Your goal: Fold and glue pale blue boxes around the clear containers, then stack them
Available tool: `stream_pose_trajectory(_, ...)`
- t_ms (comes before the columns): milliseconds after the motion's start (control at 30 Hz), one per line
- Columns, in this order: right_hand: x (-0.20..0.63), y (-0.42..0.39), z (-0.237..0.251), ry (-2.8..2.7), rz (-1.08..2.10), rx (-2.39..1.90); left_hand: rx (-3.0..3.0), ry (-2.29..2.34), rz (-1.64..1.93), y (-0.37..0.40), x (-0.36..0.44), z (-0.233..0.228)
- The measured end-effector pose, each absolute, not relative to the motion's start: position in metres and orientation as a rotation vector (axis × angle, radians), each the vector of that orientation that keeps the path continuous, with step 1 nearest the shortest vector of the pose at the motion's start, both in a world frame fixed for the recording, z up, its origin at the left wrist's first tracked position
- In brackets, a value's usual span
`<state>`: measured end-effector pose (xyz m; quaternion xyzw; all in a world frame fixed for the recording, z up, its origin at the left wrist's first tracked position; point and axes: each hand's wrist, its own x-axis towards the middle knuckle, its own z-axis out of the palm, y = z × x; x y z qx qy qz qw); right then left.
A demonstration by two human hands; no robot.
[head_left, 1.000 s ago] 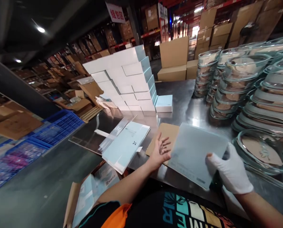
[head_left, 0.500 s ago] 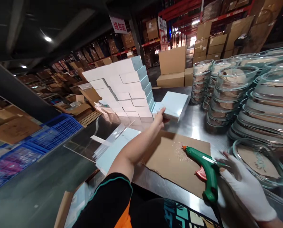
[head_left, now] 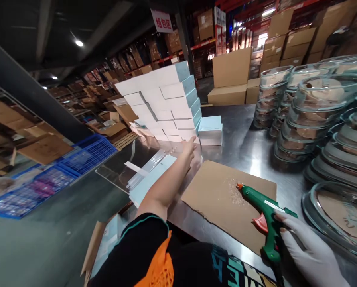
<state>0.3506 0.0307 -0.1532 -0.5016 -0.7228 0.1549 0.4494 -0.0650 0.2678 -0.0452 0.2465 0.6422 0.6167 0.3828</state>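
My bare left hand [head_left: 189,145] reaches forward over the steel table [head_left: 241,143], fingers apart and holding nothing, close to a pale blue and white box [head_left: 210,130] lying beside a tall stack of the same boxes [head_left: 166,103]. My right hand [head_left: 306,251], in a white glove, rests on the handle of a green glue gun [head_left: 263,217]. The gun lies with its orange tip on a brown cardboard sheet [head_left: 220,199] that carries a patch of dried glue specks.
Stacks of glass dishes with lids [head_left: 316,111] fill the table's right side. Flat pale blue box blanks [head_left: 148,179] lie at the left edge. An open carton [head_left: 106,243] sits below the table, blue crates [head_left: 58,171] on the floor. Cardboard boxes [head_left: 229,71] stand behind.
A second ago both hands held a flat grey sheet. My left hand then carried a box to the stack, set it down and drew back a little. My right hand went to the glue gun.
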Motion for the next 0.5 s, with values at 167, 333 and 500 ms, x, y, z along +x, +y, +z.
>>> stream_pose_trajectory(167, 0.353, 0.037, -0.155, -1.867, 0.32, -1.251, 1.066, 2.238, 0.984, 0.159, -0.184, -0.041)
stream_pose_trajectory(333, 0.346, 0.044, -0.148, -1.841, 0.342, -1.311, 1.22, 2.502, 0.452, 0.088, -0.241, -0.056)
stream_pose_trajectory(500, 0.339, 0.042, -0.136, -1.795, 0.408, -1.404, 1.306, 2.578, 0.435, 0.083, -0.239, -0.061)
